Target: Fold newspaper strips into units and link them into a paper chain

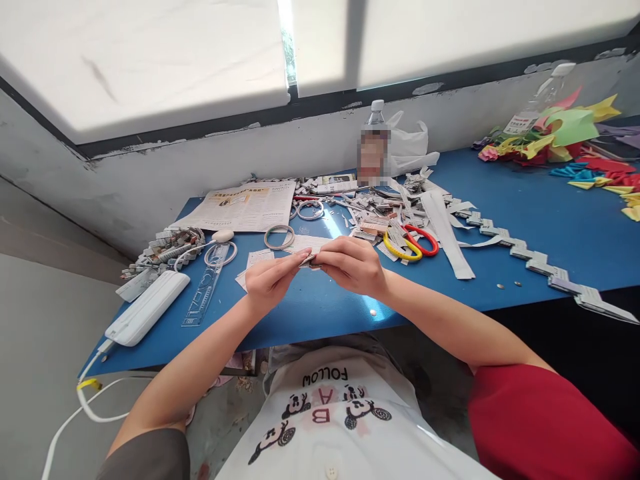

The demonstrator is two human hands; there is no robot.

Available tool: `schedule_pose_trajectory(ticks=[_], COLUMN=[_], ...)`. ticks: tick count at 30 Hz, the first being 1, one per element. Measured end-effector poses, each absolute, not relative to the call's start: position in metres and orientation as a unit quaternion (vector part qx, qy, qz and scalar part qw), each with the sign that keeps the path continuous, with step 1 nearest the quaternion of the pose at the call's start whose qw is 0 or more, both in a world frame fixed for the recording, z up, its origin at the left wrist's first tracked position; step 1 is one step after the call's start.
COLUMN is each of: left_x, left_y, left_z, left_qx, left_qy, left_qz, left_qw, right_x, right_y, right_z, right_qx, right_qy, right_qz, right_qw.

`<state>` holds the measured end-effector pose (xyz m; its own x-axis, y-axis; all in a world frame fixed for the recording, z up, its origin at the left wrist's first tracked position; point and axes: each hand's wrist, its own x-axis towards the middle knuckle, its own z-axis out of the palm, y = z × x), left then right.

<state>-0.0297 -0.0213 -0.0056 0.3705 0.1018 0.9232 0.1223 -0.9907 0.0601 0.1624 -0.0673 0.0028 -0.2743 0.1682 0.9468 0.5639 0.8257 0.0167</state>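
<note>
My left hand and my right hand meet over the front of the blue table. Between their fingertips they pinch a small folded strip of printed paper, mostly hidden by the fingers. Just behind the hands lie a flat paper piece and a thin round ring. Small printed paper slips lie beside my left hand. To the right of my right hand, scissors with one yellow and one red handle rest on cut paper scraps.
On the left are a clear stencil ruler, a white cabled device and a coil of folded paper. A newspaper lies behind. At right, a zigzag folded-paper chain overhangs the edge. Bottles and coloured paper flowers stand at the back.
</note>
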Motion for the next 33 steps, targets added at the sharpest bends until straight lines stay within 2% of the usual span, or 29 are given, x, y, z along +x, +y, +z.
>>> schedule_pose_trajectory(ticks=[5,11,15,23,33], left_x=[-0.0297,-0.0283,-0.0279,-0.0259,-0.0253], left_y=[-0.0210,-0.0225,-0.0240,-0.0254,-0.0194], left_z=[-0.0055,-0.0042,-0.0064,-0.0111,-0.0107], left_qx=[-0.829,-0.817,-0.804,-0.786,-0.792], left_qy=[-0.065,-0.048,-0.075,-0.114,-0.057], left_qz=[-0.556,-0.574,-0.589,-0.598,-0.594], left_qw=[0.010,0.023,-0.010,-0.110,-0.128], right_x=[0.1618,0.1591,0.1593,0.1601,0.1622], right_y=[-0.0651,-0.0678,-0.0686,-0.0641,-0.0599], right_z=[-0.0002,0.0007,0.0047,0.0059,0.0058], right_qx=[-0.234,-0.214,-0.225,-0.206,-0.187], right_qy=[-0.788,-0.751,-0.736,-0.770,-0.777], right_qz=[-0.161,-0.158,-0.160,-0.150,-0.099], right_qw=[0.546,0.604,0.618,0.585,0.593])
